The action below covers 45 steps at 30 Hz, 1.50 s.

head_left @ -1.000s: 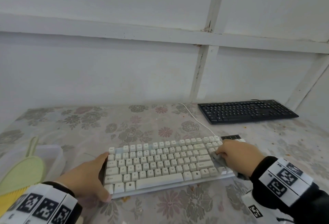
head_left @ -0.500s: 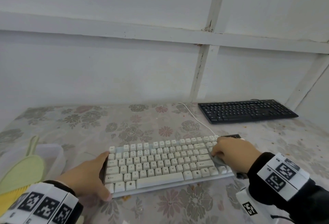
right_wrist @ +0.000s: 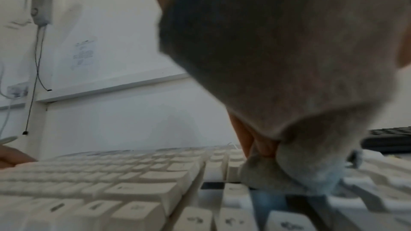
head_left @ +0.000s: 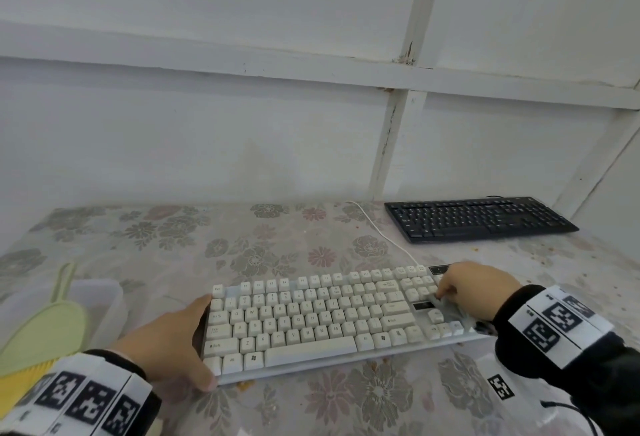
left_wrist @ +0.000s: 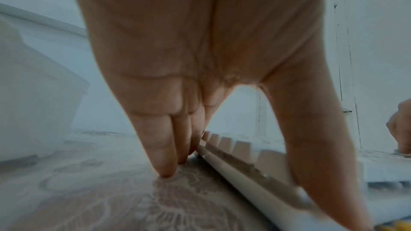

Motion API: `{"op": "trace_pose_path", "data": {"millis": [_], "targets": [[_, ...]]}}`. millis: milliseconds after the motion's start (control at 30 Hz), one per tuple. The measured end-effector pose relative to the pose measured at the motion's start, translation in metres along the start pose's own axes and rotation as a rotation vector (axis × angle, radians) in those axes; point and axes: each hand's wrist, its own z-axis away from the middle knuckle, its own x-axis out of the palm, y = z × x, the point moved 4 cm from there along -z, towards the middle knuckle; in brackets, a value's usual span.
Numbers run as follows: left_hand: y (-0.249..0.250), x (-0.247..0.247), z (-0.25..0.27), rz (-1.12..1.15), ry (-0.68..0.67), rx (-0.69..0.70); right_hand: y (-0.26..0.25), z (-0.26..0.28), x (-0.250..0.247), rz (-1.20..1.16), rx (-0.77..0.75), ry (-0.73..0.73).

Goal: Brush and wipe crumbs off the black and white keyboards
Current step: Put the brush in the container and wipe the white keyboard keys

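The white keyboard (head_left: 311, 321) lies across the near middle of the flowered table. My left hand (head_left: 173, 345) braces its left end, fingers straight along the edge (left_wrist: 169, 147) and thumb on the front corner. My right hand (head_left: 474, 288) grips a grey cloth (head_left: 453, 311) and presses it on the right-hand keys; in the right wrist view the cloth (right_wrist: 289, 94) fills most of the picture above the keys (right_wrist: 133, 173). The black keyboard (head_left: 478, 219) sits at the far right by the wall, untouched.
A clear plastic tub (head_left: 86, 300) stands at the left with a light-green dustpan (head_left: 45, 328) and yellow bristles (head_left: 17, 383) beside it. The white cable (head_left: 377, 231) runs from the white keyboard toward the wall. Orange crumbs (head_left: 540, 254) dot the table near the black keyboard.
My right hand with the cloth has slid from the keyboard's lower right corner up toward its far right keys. The left hand has stayed on the left end.
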Motion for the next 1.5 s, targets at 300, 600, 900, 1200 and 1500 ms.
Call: {"op": "trace_pose_path", "data": {"millis": [300,600,900,1200,1500], "targets": [[0.001,0.000,0.000,0.008,-0.005,0.007,0.019,0.004,0.002,0.001,-0.061,0.199],[0.003,0.000,0.001,0.024,-0.001,0.019,0.062,0.003,0.030,0.067,0.057,0.276],[0.004,0.001,0.001,-0.013,0.021,0.003,0.076,0.002,0.011,-0.151,0.010,0.262],[0.002,0.000,0.001,0.005,0.016,0.001,0.054,0.000,0.030,-0.185,-0.111,0.268],[0.005,0.000,0.001,0.016,0.011,0.020,0.068,-0.018,0.032,-0.078,0.043,0.315]]}}
